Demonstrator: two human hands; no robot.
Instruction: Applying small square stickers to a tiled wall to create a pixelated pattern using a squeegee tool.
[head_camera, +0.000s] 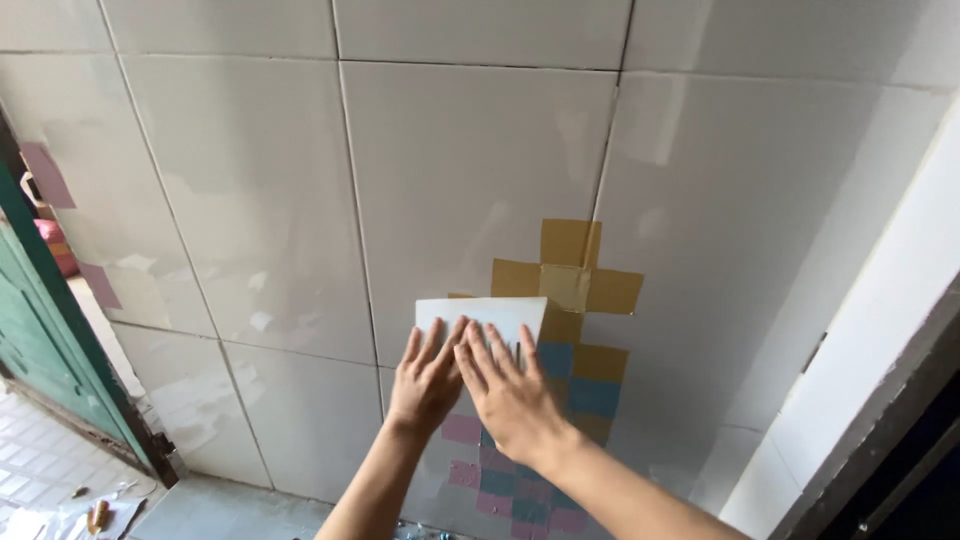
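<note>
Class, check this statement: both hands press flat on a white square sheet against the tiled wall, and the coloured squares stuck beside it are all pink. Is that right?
Not quite. The left hand and right hand do press flat on the white square sheet against the tiled wall, but the coloured squares are not all pink: the head view shows yellow-brown, blue, teal and pink ones.

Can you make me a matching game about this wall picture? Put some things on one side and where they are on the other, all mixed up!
Things:
1. white sheet
2. green door
3. tan squares
4. pink squares

Places:
A. on the wall above and right of the hands
B. far left edge of the picture
C. flat under both hands, the left hand and right hand
D. low on the wall, below the hands

Pairs: 1-C, 2-B, 3-A, 4-D
</note>
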